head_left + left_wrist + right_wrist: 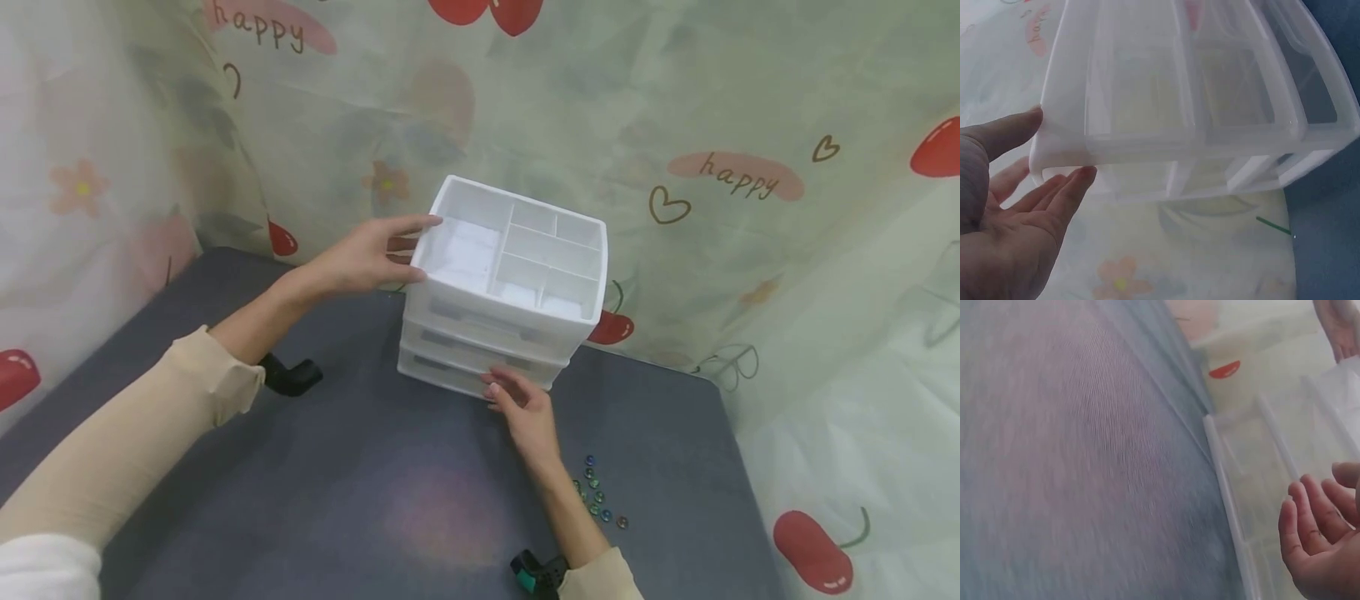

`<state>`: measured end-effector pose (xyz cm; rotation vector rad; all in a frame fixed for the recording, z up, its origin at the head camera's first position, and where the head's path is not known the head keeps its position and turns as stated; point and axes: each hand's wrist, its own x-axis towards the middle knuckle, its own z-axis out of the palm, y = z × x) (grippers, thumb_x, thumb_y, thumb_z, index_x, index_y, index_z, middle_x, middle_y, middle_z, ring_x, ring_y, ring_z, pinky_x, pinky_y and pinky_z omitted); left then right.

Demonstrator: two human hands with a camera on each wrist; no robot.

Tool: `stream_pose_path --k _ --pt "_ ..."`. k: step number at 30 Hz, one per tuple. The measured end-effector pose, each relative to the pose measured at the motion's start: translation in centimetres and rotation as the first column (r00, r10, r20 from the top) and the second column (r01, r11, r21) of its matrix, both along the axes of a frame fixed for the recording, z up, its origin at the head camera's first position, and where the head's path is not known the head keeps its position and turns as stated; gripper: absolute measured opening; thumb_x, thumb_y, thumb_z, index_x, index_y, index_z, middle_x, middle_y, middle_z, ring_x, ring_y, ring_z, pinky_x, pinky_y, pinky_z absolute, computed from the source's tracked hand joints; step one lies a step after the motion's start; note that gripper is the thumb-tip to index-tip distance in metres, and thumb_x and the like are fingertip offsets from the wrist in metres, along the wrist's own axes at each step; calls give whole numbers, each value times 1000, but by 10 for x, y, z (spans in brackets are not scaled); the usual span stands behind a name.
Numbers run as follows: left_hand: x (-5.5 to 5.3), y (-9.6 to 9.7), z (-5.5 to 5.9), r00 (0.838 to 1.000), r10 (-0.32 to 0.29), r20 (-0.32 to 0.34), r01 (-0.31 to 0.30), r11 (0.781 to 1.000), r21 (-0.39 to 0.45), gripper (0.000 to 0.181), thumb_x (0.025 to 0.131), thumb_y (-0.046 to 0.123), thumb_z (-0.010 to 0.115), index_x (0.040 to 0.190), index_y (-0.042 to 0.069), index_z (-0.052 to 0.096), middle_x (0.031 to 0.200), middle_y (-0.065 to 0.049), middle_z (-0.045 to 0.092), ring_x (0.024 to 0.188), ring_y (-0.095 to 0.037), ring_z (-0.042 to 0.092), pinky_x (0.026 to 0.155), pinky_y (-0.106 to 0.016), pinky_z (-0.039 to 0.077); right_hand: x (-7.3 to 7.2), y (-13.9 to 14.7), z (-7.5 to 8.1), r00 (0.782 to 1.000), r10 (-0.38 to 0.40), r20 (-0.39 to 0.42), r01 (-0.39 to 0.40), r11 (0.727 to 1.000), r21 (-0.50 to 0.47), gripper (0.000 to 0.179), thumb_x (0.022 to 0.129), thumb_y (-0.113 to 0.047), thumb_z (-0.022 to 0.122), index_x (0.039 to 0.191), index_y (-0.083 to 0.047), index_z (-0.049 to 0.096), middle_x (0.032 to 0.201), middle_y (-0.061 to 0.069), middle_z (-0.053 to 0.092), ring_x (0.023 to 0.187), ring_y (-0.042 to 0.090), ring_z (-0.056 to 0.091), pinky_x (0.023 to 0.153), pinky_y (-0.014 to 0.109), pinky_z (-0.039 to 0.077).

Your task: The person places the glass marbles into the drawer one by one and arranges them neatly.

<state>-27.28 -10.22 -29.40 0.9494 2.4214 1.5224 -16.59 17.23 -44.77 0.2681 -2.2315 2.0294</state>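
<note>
A white plastic drawer organizer (517, 258) stands near the back of the table, with a compartmented top and translucent drawers stacked below. At its upper left edge, my left hand (371, 254) touches the rim and side with outstretched fingers. The left wrist view shows the thumb of the left hand (1022, 219) at the top edge and its fingertips against the side wall. My right hand (525, 408) is in front of the lowest drawers, fingers loosely bent and holding nothing. In the right wrist view, the right hand (1325, 544) overlaps the drawer fronts; contact is unclear.
Several small colored glass beads (596, 496) lie on the dark grey table (337, 483) beside the right forearm. Black wrist devices show at the left wrist (292, 377) and right wrist (538, 573). A printed curtain (555, 108) hangs behind the table.
</note>
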Motion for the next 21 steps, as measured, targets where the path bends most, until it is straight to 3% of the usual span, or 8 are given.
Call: stream_pose_path --k 4,6,8,15,21 --pt "-1 0 2 999 13 35 -13 1000 23 68 81 12 69 140 21 37 144 1 31 126 -20 39 86 -34 45 -5 -9 -9 996 -39 84 48 993 -105 31 88 -16 60 115 0 60 104 15 65 89 35 62 72 40 50" --pt "-2 1 3 999 20 47 -21 999 25 68 80 13 70 139 22 37 143 1 32 127 -19 37 88 -35 44 -12 -12 -21 993 -37 112 56 983 -173 33 89 -19 60 116 -1 60 104 13 66 88 28 64 72 35 51" --pt "-2 3 5 998 29 58 -31 999 34 68 80 12 70 139 21 38 143 0 33 127 -20 36 90 -37 43 -14 -17 -23 988 -34 149 69 970 -235 37 88 -23 60 118 -2 58 106 14 65 87 25 65 71 32 51" --pt "-6 9 6 990 61 126 -73 993 91 74 78 8 72 141 18 35 144 0 32 127 -20 36 92 -37 41 -13 -35 -12 960 13 280 119 886 -448 41 87 -27 61 119 -1 57 112 16 62 90 22 64 75 32 50" --pt "-6 12 6 986 35 162 -56 990 130 83 77 6 73 144 17 26 147 -1 26 130 -20 32 92 -37 41 -18 -42 -11 956 15 294 148 838 -524 41 88 -27 61 117 2 56 112 16 62 91 23 64 74 30 50"
